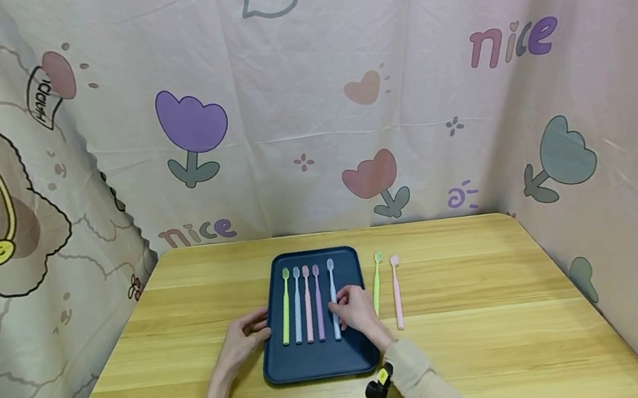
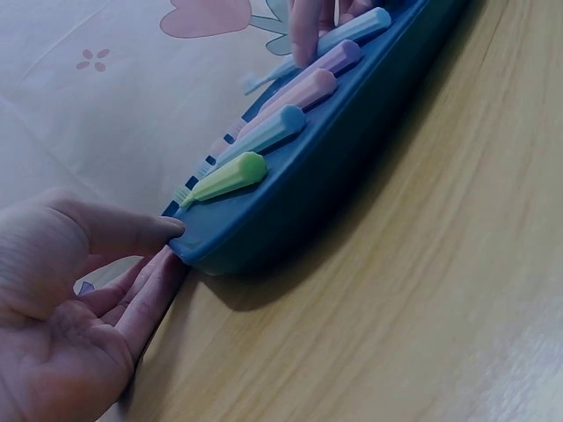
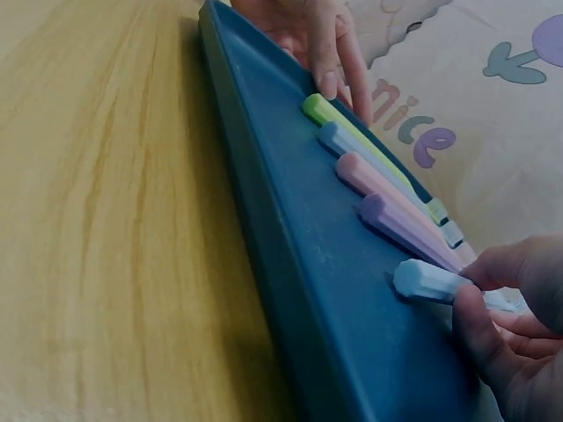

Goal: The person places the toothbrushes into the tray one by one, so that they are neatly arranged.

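Note:
A dark blue tray (image 1: pixel 319 366) holds a row of toothbrushes: green (image 1: pixel 285 307), blue (image 1: pixel 297 305), pink (image 1: pixel 308 304), purple (image 1: pixel 318 302) and, at the right, a light blue one (image 1: pixel 332 293). My right hand (image 1: pixel 358 310) pinches that light blue toothbrush between thumb and finger; in the right wrist view its handle end (image 3: pixel 424 280) lies at the tray surface. My left hand (image 1: pixel 243 342) holds the tray's left edge, with the thumb on the rim and the other fingers at the outer side, as the left wrist view shows (image 2: pixel 97 290).
To the right of the tray, a green toothbrush (image 1: pixel 377 283) and a pink toothbrush (image 1: pixel 397 294) lie on the wooden table (image 1: pixel 484 312). A printed cloth (image 1: pixel 296 127) hangs behind the table and at its sides.

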Demonstrator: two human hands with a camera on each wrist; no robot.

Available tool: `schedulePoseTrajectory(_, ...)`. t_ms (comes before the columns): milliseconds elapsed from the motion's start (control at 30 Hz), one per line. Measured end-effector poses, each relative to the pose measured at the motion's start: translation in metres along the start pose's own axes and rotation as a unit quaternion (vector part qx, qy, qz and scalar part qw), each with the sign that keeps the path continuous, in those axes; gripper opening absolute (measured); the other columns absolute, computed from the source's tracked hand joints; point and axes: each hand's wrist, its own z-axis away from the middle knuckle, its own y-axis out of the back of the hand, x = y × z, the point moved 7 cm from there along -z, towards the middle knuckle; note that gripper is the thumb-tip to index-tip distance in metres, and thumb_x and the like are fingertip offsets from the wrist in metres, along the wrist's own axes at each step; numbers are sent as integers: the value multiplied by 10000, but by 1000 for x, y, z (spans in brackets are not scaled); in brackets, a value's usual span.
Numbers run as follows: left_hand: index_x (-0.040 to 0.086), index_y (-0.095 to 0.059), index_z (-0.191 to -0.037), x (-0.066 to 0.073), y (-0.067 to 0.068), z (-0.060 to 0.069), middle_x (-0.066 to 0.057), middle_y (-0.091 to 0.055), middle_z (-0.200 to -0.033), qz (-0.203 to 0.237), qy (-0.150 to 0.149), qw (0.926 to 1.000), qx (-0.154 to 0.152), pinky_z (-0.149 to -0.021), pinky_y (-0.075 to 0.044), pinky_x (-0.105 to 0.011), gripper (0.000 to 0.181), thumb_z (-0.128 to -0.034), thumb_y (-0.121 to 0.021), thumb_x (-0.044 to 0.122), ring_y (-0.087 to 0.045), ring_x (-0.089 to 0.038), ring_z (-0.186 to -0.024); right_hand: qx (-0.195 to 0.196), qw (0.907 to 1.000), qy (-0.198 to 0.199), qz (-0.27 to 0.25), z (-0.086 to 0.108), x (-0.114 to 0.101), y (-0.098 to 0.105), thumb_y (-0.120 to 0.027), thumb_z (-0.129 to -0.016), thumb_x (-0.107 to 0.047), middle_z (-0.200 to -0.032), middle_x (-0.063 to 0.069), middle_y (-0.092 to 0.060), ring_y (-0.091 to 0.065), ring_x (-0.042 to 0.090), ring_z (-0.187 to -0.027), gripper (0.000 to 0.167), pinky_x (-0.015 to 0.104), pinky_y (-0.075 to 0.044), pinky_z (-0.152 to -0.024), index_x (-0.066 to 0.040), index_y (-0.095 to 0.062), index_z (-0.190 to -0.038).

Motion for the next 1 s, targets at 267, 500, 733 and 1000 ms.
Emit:
schedulePoseTrajectory(267,-53,-531,-1419,-1,0,0,-283,-611,-1357,-30,18,10000,13,-848,-493,-131,497,-935,-640,-32,-613,-384,-1224,75,9990,235,362,1,-5,0,-715,-857,-61,-598,68,-666,-540,25,-364,149,231,-494,-409,64,-670,-923)
schedulePoseTrajectory(500,-58,-538,-1410,-2,-1,-1,-289,-616,-1346,9,1,10000,37,-849,-497,-130,496,-926,-643,-46,-628,-361,-1201,160,9985,231,461,0,-6,0,-722,-854,-60,-566,63,-665,-530,27,-355,142,219,-484,-416,60,-679,-917)
schedulePoseTrajectory(733,-73,-538,-1404,-2,-2,-1,-304,-619,-1330,-93,-17,9999,37,-841,-501,-131,492,-924,-641,-50,-650,-330,-1170,126,9990,199,389,0,-6,-1,-747,-867,-94,-557,57,-660,-530,33,-358,179,229,-491,-433,57,-679,-933)
schedulePoseTrajectory(1000,-53,-541,-1411,-1,0,0,-283,-619,-1345,-86,48,9999,69,-847,-484,-114,492,-929,-639,-42,-621,-377,-1221,49,9991,337,269,5,-4,3,-731,-874,-84,-677,78,-658,-555,36,-394,244,219,-495,-421,85,-681,-1043)
